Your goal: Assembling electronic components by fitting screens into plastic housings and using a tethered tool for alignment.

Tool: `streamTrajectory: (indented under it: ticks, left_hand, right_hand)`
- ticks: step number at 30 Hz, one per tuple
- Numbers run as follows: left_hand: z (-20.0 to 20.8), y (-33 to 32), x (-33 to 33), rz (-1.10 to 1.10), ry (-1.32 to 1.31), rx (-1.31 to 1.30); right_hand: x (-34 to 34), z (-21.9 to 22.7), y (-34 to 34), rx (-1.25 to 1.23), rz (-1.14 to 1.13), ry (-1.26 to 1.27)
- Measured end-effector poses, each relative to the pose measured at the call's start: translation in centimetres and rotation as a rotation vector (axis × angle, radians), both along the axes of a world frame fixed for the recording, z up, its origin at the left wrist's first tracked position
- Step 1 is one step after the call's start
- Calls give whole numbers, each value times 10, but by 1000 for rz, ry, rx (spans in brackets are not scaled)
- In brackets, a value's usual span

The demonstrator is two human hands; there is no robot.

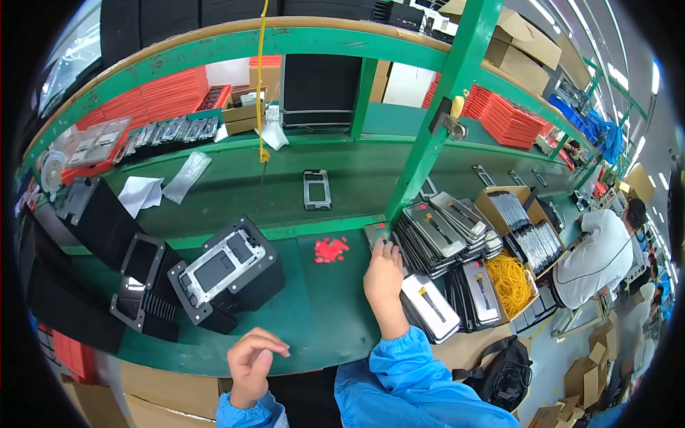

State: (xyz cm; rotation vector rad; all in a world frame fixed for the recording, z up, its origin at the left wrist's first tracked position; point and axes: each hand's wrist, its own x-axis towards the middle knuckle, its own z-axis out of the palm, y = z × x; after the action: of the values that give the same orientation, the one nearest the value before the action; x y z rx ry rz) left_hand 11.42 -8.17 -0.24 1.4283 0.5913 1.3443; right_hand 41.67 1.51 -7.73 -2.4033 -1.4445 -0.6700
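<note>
Over the near edge of the green bench hangs my left hand, its fingers loosely bent, thumb apart and nothing in it. My right hand reaches forward to the foot of the green post, fingers stretched out. Its fingertips are at a small grey piece with red bits on it; whether they touch is unclear. Beside that hand lies a stack of flat grey device panels. Between my hands, farther back, sits a small pile of red pieces. A metal phone-like frame rests on a black block fixture at the left.
The green post rises just beyond my right hand. A yellow cord hangs over the conveyor, where one dark frame lies. Cartons with yellow bands stand at right, near a person in white. More black fixtures crowd the left.
</note>
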Motion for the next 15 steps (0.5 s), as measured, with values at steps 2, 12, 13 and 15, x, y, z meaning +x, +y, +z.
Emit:
streamTrajectory:
  ticks: [2,12,13,15]
  left_hand:
    - [-6,-4,-4,11,17,-51]
    - [2,0,44,13,-145,-85]
    - [-5,2,45,25,-119,-40]
    - [-20,6,45,35,-62,64]
  right_hand:
    - [0,7,-6,7,182,136]
    - [-78,102,-89,418,1097,979]
    - [-87,116,-87,283,1323,1010]
    - [-104,121,-82,141,1557,1032]
